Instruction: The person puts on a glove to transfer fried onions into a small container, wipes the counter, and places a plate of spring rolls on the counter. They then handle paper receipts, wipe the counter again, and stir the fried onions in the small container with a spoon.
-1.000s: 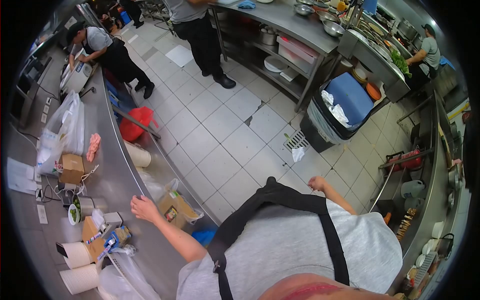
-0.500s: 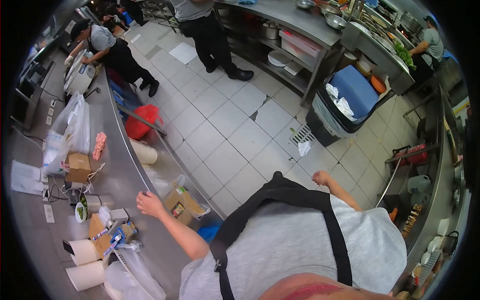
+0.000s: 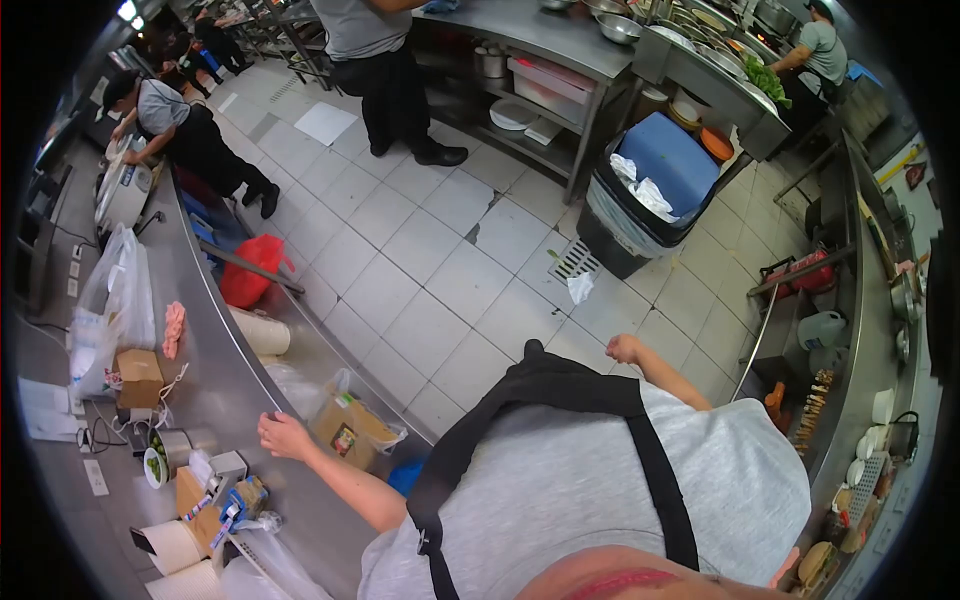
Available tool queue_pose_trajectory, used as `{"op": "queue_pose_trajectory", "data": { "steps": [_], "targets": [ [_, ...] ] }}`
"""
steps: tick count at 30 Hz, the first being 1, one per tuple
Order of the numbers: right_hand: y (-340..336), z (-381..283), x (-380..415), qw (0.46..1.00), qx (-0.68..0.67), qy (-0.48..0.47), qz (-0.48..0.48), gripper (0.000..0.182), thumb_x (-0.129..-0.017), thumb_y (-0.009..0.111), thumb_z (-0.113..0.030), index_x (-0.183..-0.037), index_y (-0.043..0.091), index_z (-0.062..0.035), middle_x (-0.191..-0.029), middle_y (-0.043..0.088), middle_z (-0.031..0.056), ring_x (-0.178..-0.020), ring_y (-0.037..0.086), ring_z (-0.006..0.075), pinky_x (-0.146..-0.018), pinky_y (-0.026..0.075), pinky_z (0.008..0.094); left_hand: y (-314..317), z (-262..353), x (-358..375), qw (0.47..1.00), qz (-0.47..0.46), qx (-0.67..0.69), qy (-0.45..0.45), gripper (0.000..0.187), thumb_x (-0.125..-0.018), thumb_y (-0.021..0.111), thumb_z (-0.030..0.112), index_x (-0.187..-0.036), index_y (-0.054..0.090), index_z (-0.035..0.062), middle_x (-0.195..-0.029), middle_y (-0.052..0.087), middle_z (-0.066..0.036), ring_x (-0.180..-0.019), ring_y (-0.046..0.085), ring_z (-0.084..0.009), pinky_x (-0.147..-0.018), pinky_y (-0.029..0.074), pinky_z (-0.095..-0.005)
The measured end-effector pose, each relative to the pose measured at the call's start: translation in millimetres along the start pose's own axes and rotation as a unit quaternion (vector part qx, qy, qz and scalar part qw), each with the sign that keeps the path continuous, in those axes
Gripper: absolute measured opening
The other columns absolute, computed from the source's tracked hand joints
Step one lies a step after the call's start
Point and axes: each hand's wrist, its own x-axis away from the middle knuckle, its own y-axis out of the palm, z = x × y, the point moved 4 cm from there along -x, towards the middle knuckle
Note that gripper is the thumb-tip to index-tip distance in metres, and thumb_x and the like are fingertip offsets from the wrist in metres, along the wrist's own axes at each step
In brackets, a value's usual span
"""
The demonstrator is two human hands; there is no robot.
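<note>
My left hand (image 3: pixel 285 436) hangs over the edge of the steel counter (image 3: pixel 225 345) on the left, fingers loosely bent and a little apart, with nothing seen in it. Out ahead on the other side, my right hand (image 3: pixel 624 348) is held over the floor with its fingers curled in; no object shows in it. Nearest the left hand are a cardboard box (image 3: pixel 352 428) on the shelf below and, on the countertop, a blue-and-white tape dispenser (image 3: pixel 240 500) and a tub of green pieces (image 3: pixel 157 463).
A blue-lidded bin (image 3: pixel 665 165) stands ahead beside a floor drain (image 3: pixel 574 262) with crumpled paper (image 3: pixel 580 288). One person (image 3: pixel 380 75) stands ahead; another (image 3: pixel 185 125) bends over the left counter. A third person (image 3: pixel 818 55) is far right. Tiled floor (image 3: pixel 450 300) lies between counters.
The view has shifted, so the bin and counters sit further left in it. My left hand appears slightly lower. The person at the left counter still bends over the white appliance.
</note>
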Motion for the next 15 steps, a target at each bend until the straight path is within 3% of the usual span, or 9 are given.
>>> {"op": "queue_pose_trajectory", "data": {
  "steps": [4, 6, 9, 10, 12, 13, 15],
  "targets": [
    [-0.9, 7.9, -0.9, 0.999, 0.007, 0.05, -0.016, 0.019, -0.073, 0.062, -0.023, -0.081, 0.062, -0.0056, -0.062, 0.058, 0.0042, -0.054, 0.056, 0.0134, -0.045, 0.043, 0.0294, -0.1, 0.7, -1.3, 1.0, -0.009, -0.008, -0.013, 0.029, -0.082, 0.054, 0.028, -0.108, 0.052, 0.0156, -0.113, 0.052, -0.002, -0.105, 0.047, -0.0283, -0.08, 0.041, -0.0457],
    [5.0, 17.2, -12.1, 0.995, 0.088, -0.045, -0.02, 0.018, -0.074, 0.062, -0.023, -0.08, 0.062, -0.0056, -0.062, 0.058, 0.0042, -0.052, 0.054, 0.0137, -0.044, 0.042, 0.0295, -0.1, 0.7, -1.8, 1.0, -0.004, -0.011, -0.017, 0.029, -0.083, 0.053, 0.029, -0.108, 0.052, 0.0155, -0.114, 0.052, -0.003, -0.104, 0.047, -0.0285, -0.08, 0.041, -0.0458],
    [6.2, 15.4, -13.3, 0.99, 0.115, -0.082, -0.022, 0.018, -0.074, 0.061, -0.023, -0.08, 0.062, -0.0056, -0.062, 0.058, 0.0039, -0.051, 0.054, 0.0138, -0.044, 0.042, 0.0297, -4.6, 3.1, -2.1, 1.0, -0.003, -0.019, -0.021, 0.029, -0.083, 0.052, 0.03, -0.109, 0.052, 0.0151, -0.114, 0.051, -0.003, -0.104, 0.047, -0.0287, -0.08, 0.041, -0.0459],
    [5.4, 8.3, -10.1, 0.989, 0.118, -0.085, -0.025, 0.018, -0.074, 0.061, -0.023, -0.08, 0.062, -0.0056, -0.062, 0.058, 0.0039, -0.051, 0.054, 0.0138, -0.044, 0.042, 0.0297, -5.8, 4.5, -2.4, 1.0, -0.007, -0.02, -0.019, 0.03, -0.084, 0.052, 0.031, -0.108, 0.052, 0.0149, -0.114, 0.051, -0.004, -0.104, 0.047, -0.0288, -0.08, 0.041, -0.0459],
    [0.4, -8.7, 0.1, 0.993, 0.113, -0.028, -0.026, 0.024, -0.077, 0.047, -0.023, -0.07, 0.063, -0.0069, -0.067, 0.062, 0.0095, -0.059, 0.06, 0.0241, -0.054, 0.048, 0.0373, -6.1, 4.9, -2.6, 1.0, -0.006, -0.019, -0.016, 0.03, -0.084, 0.052, 0.031, -0.108, 0.052, 0.0143, -0.114, 0.051, -0.004, -0.104, 0.047, -0.0289, -0.08, 0.041, -0.0458],
    [-2.2, -10.6, -1.4, 0.992, 0.119, -0.035, -0.029, 0.024, -0.077, 0.047, -0.023, -0.07, 0.063, -0.0069, -0.067, 0.062, 0.0095, -0.059, 0.06, 0.0241, -0.054, 0.048, 0.0373, -6.1, 4.6, -2.5, 1.0, -0.004, -0.016, -0.013, 0.031, -0.083, 0.052, 0.032, -0.108, 0.052, 0.0137, -0.114, 0.051, -0.005, -0.104, 0.047, -0.0289, -0.079, 0.041, -0.0457],
    [-6.3, -25.8, -5.2, 0.974, 0.173, -0.141, -0.04, 0.027, -0.078, 0.047, -0.028, -0.069, 0.061, -0.0064, -0.063, 0.061, 0.0103, -0.054, 0.058, 0.0232, -0.051, 0.047, 0.0367, -6.6, 5.6, -1.5, 1.0, 0.006, -0.026, -0.008, 0.031, -0.083, 0.052, 0.032, -0.107, 0.052, 0.0132, -0.113, 0.051, -0.005, -0.103, 0.047, -0.0291, -0.079, 0.041, -0.0455]
  ]
}}
